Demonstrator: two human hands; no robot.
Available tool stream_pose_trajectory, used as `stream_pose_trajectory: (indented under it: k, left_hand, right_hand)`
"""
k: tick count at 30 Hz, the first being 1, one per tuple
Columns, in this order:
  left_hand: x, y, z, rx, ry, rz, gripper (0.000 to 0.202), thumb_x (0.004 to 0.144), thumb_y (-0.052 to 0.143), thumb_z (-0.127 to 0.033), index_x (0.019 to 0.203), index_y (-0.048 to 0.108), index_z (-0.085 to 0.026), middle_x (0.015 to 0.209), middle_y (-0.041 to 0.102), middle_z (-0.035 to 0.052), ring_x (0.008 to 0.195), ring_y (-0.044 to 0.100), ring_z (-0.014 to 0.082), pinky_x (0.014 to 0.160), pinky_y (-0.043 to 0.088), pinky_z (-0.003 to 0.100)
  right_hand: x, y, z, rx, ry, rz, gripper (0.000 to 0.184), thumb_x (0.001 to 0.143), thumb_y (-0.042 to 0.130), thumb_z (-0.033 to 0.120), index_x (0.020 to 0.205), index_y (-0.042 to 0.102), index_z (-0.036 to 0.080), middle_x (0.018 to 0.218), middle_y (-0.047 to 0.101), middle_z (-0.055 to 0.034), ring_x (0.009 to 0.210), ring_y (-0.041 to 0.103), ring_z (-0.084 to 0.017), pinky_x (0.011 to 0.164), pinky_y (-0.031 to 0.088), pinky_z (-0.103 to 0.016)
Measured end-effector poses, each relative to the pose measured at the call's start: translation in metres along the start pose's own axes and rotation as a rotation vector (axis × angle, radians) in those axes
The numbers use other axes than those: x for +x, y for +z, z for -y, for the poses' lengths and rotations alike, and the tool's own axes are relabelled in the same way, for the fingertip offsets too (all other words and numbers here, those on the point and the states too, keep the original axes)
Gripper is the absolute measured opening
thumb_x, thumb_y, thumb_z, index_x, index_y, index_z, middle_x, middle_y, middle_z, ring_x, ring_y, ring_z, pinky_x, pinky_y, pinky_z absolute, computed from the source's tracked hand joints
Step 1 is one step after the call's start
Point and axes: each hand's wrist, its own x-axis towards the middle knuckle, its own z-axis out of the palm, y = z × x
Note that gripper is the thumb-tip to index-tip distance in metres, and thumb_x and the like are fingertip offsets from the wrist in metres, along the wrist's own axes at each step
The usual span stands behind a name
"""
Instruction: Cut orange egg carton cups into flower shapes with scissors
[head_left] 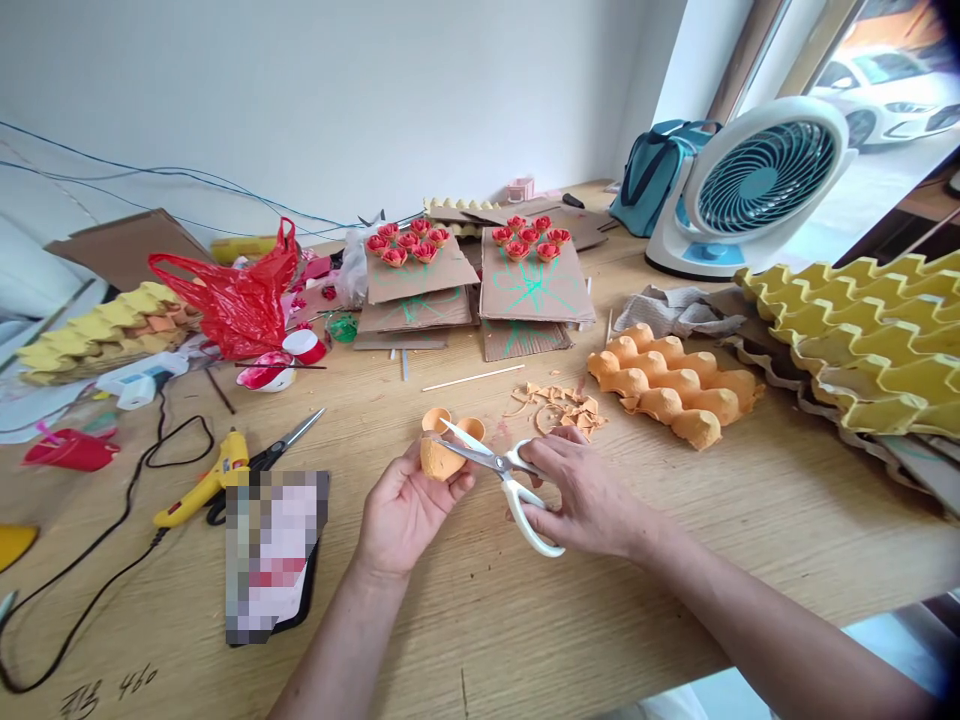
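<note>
My left hand [401, 510] is closed around a small orange egg-carton cup [441, 450], held just above the wooden table [525, 620]. My right hand [581, 495] grips white-handled scissors [501, 470], whose blades are open and set against the cup's rim. Orange paper scraps [564, 405] lie on the table just beyond the hands. An orange egg-carton strip [675, 385] lies to the right of them.
Yellow egg trays [862, 340] stack at the right, a white fan [757, 185] behind them. Cardboard sheets with red paper flowers [529, 270] lie at the back. Left: a yellow glue gun [202, 485], black scissors [281, 445], a phone [274, 550], a red plastic bag [236, 295].
</note>
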Motion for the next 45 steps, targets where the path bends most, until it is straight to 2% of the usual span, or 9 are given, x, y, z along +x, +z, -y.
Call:
stream_pose_trajectory:
  k: [3, 7, 14, 20, 29, 39, 45]
  left_hand:
    - [-0.001, 0.002, 0.003, 0.011, -0.013, 0.044, 0.026, 0.088, 0.057, -0.032, 0.108, 0.068, -0.019, 0.104, 0.071, 0.0088, 0.081, 0.066, 0.0212, 0.068, 0.054, 0.034]
    - [-0.002, 0.004, 0.005, -0.007, -0.01, 0.072, 0.018, 0.086, 0.059, -0.032, 0.096, 0.067, -0.019, 0.091, 0.067, 0.0065, 0.074, 0.06, 0.0187, 0.063, 0.049, 0.031]
    - [-0.004, 0.003, 0.007, -0.07, -0.017, 0.121, 0.01, 0.084, 0.061, -0.029, 0.087, 0.063, -0.019, 0.091, 0.06, 0.0046, 0.073, 0.054, 0.015, 0.061, 0.047, 0.027]
    - [-0.005, 0.005, 0.006, -0.101, -0.022, 0.173, 0.013, 0.081, 0.065, -0.026, 0.076, 0.056, -0.018, 0.085, 0.055, 0.0025, 0.071, 0.052, 0.0139, 0.059, 0.046, 0.026]
    - [-0.009, 0.015, 0.006, -0.06, -0.005, 0.28, 0.025, 0.081, 0.066, -0.033, 0.072, 0.046, -0.02, 0.073, 0.044, -0.0005, 0.063, 0.051, 0.0135, 0.059, 0.044, 0.027]
    - [-0.011, 0.011, 0.007, -0.118, -0.012, 0.342, 0.024, 0.086, 0.062, -0.033, 0.074, 0.047, -0.02, 0.074, 0.044, -0.0005, 0.064, 0.049, 0.0142, 0.062, 0.044, 0.029]
    - [-0.012, 0.013, 0.005, -0.087, -0.013, 0.347, 0.023, 0.086, 0.061, -0.035, 0.073, 0.048, -0.02, 0.074, 0.045, -0.0004, 0.064, 0.051, 0.0152, 0.063, 0.045, 0.03]
  right_hand:
    - [0.0, -0.001, 0.001, 0.028, -0.018, 0.011, 0.021, 0.087, 0.06, 0.035, 0.083, 0.044, 0.022, 0.079, 0.061, -0.0013, 0.071, 0.052, -0.018, 0.078, 0.033, -0.035]
    - [0.0, -0.004, 0.003, 0.083, -0.037, 0.046, 0.021, 0.085, 0.062, 0.034, 0.085, 0.046, 0.022, 0.08, 0.061, -0.0014, 0.073, 0.054, -0.019, 0.082, 0.035, -0.036]
    - [-0.001, -0.003, 0.004, 0.138, -0.057, 0.087, 0.023, 0.087, 0.064, 0.037, 0.085, 0.047, 0.022, 0.077, 0.06, 0.0005, 0.071, 0.055, -0.018, 0.091, 0.036, -0.04]
    - [-0.001, -0.002, 0.002, 0.179, -0.083, 0.098, 0.025, 0.088, 0.063, 0.034, 0.077, 0.044, 0.022, 0.071, 0.056, 0.0026, 0.066, 0.051, -0.015, 0.087, 0.038, -0.037]
    - [-0.003, -0.003, 0.001, 0.306, -0.125, 0.154, 0.016, 0.089, 0.061, 0.029, 0.082, 0.049, 0.022, 0.073, 0.058, 0.0022, 0.07, 0.054, -0.015, 0.087, 0.039, -0.035]
    - [-0.003, -0.004, 0.006, 0.378, -0.141, 0.166, 0.024, 0.093, 0.058, 0.029, 0.076, 0.044, 0.023, 0.07, 0.053, 0.0023, 0.065, 0.047, -0.014, 0.082, 0.041, -0.033]
    - [-0.005, -0.001, 0.006, 0.387, -0.132, 0.162, 0.022, 0.095, 0.058, 0.031, 0.077, 0.048, 0.022, 0.067, 0.053, 0.0019, 0.062, 0.044, -0.014, 0.078, 0.043, -0.033]
